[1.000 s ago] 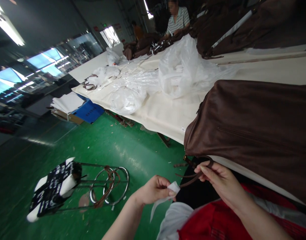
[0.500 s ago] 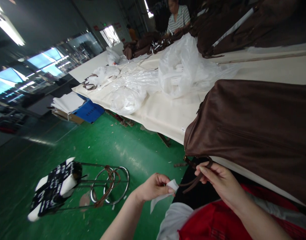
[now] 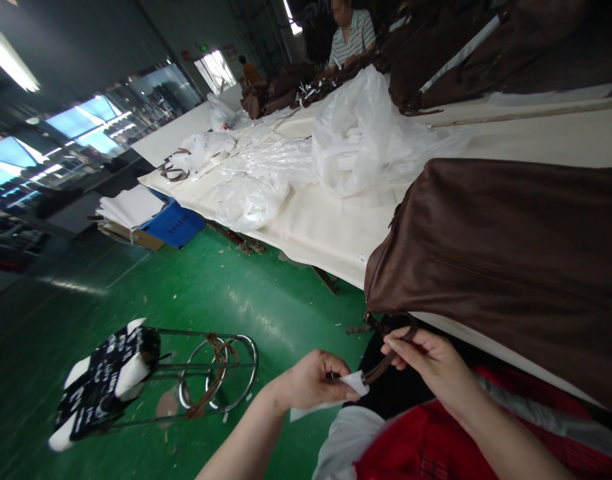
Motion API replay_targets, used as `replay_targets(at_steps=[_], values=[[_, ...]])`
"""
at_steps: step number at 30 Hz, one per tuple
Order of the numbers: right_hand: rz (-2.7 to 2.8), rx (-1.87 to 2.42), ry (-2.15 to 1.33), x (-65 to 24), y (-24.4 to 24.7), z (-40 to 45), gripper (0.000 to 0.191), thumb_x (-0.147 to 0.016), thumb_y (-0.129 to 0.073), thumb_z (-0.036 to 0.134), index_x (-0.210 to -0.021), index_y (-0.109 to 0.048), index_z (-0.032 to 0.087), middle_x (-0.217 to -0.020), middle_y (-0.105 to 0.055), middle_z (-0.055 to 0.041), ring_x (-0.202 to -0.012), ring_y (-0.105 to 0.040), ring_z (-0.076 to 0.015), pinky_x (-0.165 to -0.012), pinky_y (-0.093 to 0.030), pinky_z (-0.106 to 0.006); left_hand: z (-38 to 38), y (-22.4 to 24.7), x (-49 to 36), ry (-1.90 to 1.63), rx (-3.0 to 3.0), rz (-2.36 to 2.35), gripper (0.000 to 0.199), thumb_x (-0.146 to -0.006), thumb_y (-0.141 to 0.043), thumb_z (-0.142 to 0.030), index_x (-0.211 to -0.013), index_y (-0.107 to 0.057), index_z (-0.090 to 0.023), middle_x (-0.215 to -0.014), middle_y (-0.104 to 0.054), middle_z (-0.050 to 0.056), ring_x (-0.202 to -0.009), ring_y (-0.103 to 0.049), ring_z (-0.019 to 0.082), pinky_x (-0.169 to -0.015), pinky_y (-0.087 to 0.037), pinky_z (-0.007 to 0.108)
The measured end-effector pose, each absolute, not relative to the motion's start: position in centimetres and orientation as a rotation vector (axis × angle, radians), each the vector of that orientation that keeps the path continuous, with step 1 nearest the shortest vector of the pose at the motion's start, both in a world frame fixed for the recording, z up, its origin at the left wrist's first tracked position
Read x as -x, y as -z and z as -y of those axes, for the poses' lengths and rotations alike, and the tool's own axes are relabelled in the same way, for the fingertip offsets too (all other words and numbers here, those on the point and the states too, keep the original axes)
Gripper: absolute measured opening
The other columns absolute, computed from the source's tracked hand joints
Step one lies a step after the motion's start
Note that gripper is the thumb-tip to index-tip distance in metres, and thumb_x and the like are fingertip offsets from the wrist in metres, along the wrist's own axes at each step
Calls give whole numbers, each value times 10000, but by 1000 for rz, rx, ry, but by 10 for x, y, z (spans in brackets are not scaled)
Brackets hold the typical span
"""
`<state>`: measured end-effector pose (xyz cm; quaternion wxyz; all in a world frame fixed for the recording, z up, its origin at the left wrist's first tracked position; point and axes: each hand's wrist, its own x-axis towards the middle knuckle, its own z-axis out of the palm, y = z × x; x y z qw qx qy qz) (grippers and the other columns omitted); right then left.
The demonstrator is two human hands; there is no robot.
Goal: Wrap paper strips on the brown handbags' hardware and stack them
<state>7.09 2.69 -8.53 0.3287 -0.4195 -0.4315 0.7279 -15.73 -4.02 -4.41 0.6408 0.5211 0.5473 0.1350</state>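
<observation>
A large brown leather bag [image 3: 511, 260] lies on the cream-covered table [image 3: 326, 227], its end hanging over the near edge. A thin brown strap [image 3: 386, 360] runs down from that end. My right hand [image 3: 429, 363] pinches the strap just below the bag. My left hand [image 3: 311, 381] holds a white paper strip [image 3: 353, 383] against the strap's lower part. Both hands are over my lap, above red cloth [image 3: 426, 447].
Clear plastic bags [image 3: 356, 133] are heaped on the table's middle. A tipped metal stool [image 3: 151, 373] with rings lies on the green floor at left. A blue box [image 3: 173, 223] with white sheets stands by the table. A person in a striped shirt [image 3: 353, 37] works at the far end among brown bags.
My left hand has brought the white paper strip rightwards onto the strap. My right hand shifted slightly left along the strap. The view drifted a little.
</observation>
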Motion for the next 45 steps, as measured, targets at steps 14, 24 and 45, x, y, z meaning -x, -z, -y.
replay_targets(at_steps=[14,24,45], values=[[1030,1179,-1930,-61,94,-19,439,-684,-760,501,-1004,-723,202,-617,-602,8,-519,-527,-124,-478,-428,-235,30,68,143,-733,-1037,-1410,451,-746,-688,-536,-699,-701,-88,-598,-518,2,-556,-396,75,-518,-306,212],[863,1257,-2008,-43,109,-20,441,-653,-754,577,-788,-698,161,-654,-659,-44,-544,-595,-134,-426,-401,-198,28,61,129,-604,-1403,-1711,469,-848,-556,-524,-597,-645,-138,-611,-431,-6,-602,-422,109,-566,-313,241],[1128,1236,-1979,-51,123,-66,324,-663,-705,465,-745,-649,157,-595,-577,18,-394,-429,-69,-349,-254,-201,0,66,105,-587,-1633,-1958,451,-886,-509,-422,-548,-632,-149,-569,-477,-9,-558,-443,94,-539,-296,216]])
